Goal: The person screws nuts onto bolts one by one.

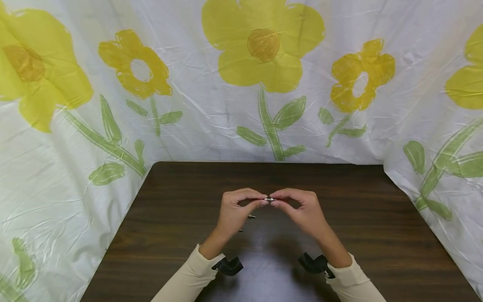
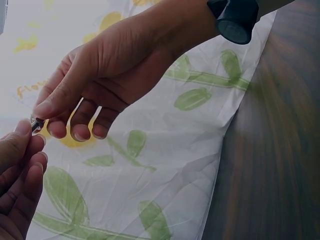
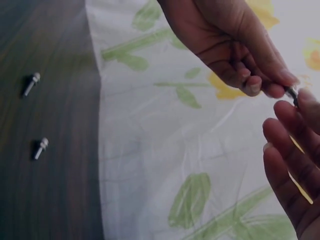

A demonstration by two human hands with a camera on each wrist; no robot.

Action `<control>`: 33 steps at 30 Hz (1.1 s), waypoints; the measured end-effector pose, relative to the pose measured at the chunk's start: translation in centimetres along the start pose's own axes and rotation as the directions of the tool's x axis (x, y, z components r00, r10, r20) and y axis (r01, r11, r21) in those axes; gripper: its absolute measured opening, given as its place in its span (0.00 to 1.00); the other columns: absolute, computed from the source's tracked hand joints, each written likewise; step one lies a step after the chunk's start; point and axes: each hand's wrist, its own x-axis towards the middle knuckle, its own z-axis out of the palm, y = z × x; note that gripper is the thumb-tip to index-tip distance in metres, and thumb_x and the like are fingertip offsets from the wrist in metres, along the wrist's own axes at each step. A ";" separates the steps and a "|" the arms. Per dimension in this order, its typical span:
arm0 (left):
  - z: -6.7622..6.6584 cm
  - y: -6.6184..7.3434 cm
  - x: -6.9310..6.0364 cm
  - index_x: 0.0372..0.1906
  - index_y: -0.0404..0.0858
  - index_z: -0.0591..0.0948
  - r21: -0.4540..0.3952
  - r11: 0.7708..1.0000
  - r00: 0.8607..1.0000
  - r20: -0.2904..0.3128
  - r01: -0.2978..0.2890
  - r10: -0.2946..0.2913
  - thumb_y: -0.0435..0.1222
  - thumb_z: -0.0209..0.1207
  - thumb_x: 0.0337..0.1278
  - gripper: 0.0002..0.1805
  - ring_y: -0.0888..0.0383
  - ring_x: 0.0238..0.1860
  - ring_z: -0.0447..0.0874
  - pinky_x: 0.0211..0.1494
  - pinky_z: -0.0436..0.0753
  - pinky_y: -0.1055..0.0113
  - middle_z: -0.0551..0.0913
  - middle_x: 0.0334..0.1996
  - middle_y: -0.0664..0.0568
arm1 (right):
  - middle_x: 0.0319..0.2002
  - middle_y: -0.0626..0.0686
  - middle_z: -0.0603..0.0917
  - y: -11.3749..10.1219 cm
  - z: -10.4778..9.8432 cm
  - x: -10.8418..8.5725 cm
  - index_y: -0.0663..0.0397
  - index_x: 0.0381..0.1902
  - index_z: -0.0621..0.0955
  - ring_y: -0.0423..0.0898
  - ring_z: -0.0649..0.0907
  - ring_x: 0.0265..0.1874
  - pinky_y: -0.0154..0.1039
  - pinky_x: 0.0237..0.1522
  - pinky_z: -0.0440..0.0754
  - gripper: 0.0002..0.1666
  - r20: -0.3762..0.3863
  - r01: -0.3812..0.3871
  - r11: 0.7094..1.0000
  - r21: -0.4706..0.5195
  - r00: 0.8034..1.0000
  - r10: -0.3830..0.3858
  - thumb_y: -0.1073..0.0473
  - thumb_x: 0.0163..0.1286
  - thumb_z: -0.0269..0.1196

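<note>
Above the middle of the table, my left hand and right hand meet fingertip to fingertip. Between them is a small shiny metal bolt, pinched by thumb and finger from either side. In the left wrist view only a short piece of the bolt shows, and fingertips cover much of it. Two more small bolts, an upper one and a lower one, lie on the table in the right wrist view. Each has a thin shank and a thicker end.
The table has a dark wood-grain top. A white cloth with yellow flowers and green leaves hangs behind it and along both sides. Black bands with devices, one on the left wrist and one on the right, sit below the hands.
</note>
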 end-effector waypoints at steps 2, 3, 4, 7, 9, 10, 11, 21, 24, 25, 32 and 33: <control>0.0 0.0 0.0 0.33 0.26 0.88 0.000 1.000 1.000 -0.001 0.001 -0.001 0.18 0.70 0.48 0.06 0.52 0.31 0.89 0.32 0.87 0.50 0.89 0.30 0.40 | 0.38 0.53 0.90 -0.1 0.0 0.0 0.57 0.43 0.88 0.46 0.89 0.33 0.34 0.37 0.86 0.17 -0.001 -0.010 1.000 0.002 1.000 0.010 0.78 0.59 0.71; 0.1 0.0 0.0 0.33 0.26 0.88 0.000 1.000 1.000 -0.001 0.001 -0.001 0.18 0.70 0.48 0.06 0.52 0.31 0.89 0.32 0.88 0.51 0.89 0.30 0.40 | 0.38 0.53 0.90 -0.2 0.1 0.0 0.57 0.43 0.88 0.46 0.89 0.33 0.33 0.37 0.86 0.17 0.000 -0.018 1.000 0.002 1.000 0.018 0.78 0.59 0.70; 0.1 0.0 0.0 0.33 0.26 0.88 0.001 1.000 1.000 -0.001 0.001 -0.001 0.18 0.70 0.49 0.06 0.52 0.31 0.89 0.33 0.88 0.52 0.89 0.30 0.40 | 0.37 0.53 0.90 -0.2 0.1 0.0 0.57 0.43 0.88 0.46 0.89 0.33 0.34 0.37 0.86 0.17 0.003 -0.029 1.000 0.003 1.000 0.029 0.78 0.60 0.70; 0.1 0.1 0.0 0.33 0.27 0.88 0.002 1.000 1.000 -0.003 0.005 -0.005 0.18 0.70 0.48 0.06 0.52 0.31 0.89 0.34 0.88 0.56 0.89 0.30 0.41 | 0.35 0.52 0.90 -0.3 0.2 0.0 0.56 0.43 0.87 0.45 0.88 0.32 0.34 0.37 0.86 0.16 0.011 -0.060 0.998 -0.011 0.998 0.060 0.78 0.62 0.68; 0.1 0.2 0.0 0.33 0.27 0.88 0.009 1.000 1.000 -0.006 0.004 -0.004 0.18 0.70 0.48 0.06 0.53 0.32 0.89 0.35 0.88 0.56 0.89 0.30 0.42 | 0.32 0.51 0.89 -0.2 0.3 0.0 0.55 0.42 0.87 0.43 0.87 0.30 0.33 0.36 0.86 0.15 0.013 -0.077 0.997 -0.026 0.997 0.078 0.78 0.64 0.66; 0.1 0.2 0.0 0.33 0.27 0.88 0.013 1.000 1.000 -0.008 0.003 -0.003 0.18 0.70 0.48 0.06 0.54 0.32 0.89 0.35 0.88 0.56 0.89 0.30 0.42 | 0.31 0.50 0.88 -0.2 0.3 0.0 0.55 0.42 0.87 0.43 0.87 0.30 0.33 0.35 0.85 0.15 0.014 -0.088 0.996 -0.033 0.996 0.089 0.77 0.65 0.66; 0.1 0.3 0.0 0.33 0.27 0.88 0.017 1.000 1.000 -0.009 0.001 -0.001 0.18 0.70 0.48 0.07 0.54 0.32 0.89 0.35 0.88 0.55 0.89 0.30 0.42 | 0.29 0.48 0.87 -0.2 0.4 0.0 0.54 0.42 0.86 0.42 0.86 0.29 0.32 0.35 0.85 0.14 0.013 -0.099 0.994 -0.045 0.995 0.100 0.76 0.66 0.66; 0.3 0.3 0.0 0.34 0.27 0.88 0.014 1.000 1.000 -0.008 -0.006 0.006 0.18 0.70 0.49 0.06 0.53 0.33 0.89 0.39 0.88 0.62 0.88 0.30 0.40 | 0.22 0.43 0.81 -0.3 0.8 -0.1 0.44 0.34 0.83 0.40 0.81 0.23 0.34 0.30 0.81 0.14 0.006 -0.160 0.983 -0.084 0.987 0.161 0.70 0.74 0.61; 0.4 0.3 0.0 0.34 0.26 0.88 0.012 1.000 1.000 -0.008 -0.010 0.010 0.18 0.70 0.49 0.06 0.53 0.33 0.89 0.39 0.88 0.62 0.88 0.30 0.40 | 0.21 0.42 0.80 -0.4 0.9 -0.1 0.44 0.31 0.82 0.39 0.81 0.23 0.34 0.29 0.81 0.16 0.007 -0.156 0.984 -0.083 0.988 0.157 0.71 0.74 0.60; 0.4 0.2 0.0 0.34 0.26 0.88 0.012 1.000 1.000 -0.009 -0.011 0.011 0.18 0.70 0.49 0.06 0.53 0.33 0.89 0.39 0.88 0.62 0.88 0.30 0.40 | 0.21 0.42 0.80 -0.4 0.9 -0.1 0.45 0.30 0.82 0.39 0.81 0.23 0.33 0.28 0.81 0.17 0.006 -0.151 0.985 -0.083 0.988 0.152 0.72 0.73 0.60; 0.2 -1.3 -0.4 0.34 0.28 0.89 0.024 1.000 0.999 -0.035 -0.004 0.005 0.18 0.71 0.47 0.08 0.53 0.33 0.89 0.37 0.88 0.62 0.89 0.31 0.42 | 0.30 0.50 0.88 -0.3 0.3 0.0 0.55 0.43 0.86 0.46 0.87 0.27 0.33 0.34 0.85 0.16 -0.015 -0.082 0.995 -0.056 0.997 0.082 0.77 0.62 0.69; 0.1 -1.7 -0.5 0.34 0.28 0.89 0.026 1.000 0.999 -0.039 -0.002 0.003 0.18 0.71 0.47 0.08 0.53 0.33 0.89 0.36 0.88 0.62 0.89 0.31 0.42 | 0.32 0.51 0.89 -0.3 0.2 0.0 0.55 0.44 0.86 0.46 0.88 0.28 0.33 0.34 0.86 0.18 -0.015 -0.069 0.996 -0.057 0.998 0.068 0.77 0.59 0.71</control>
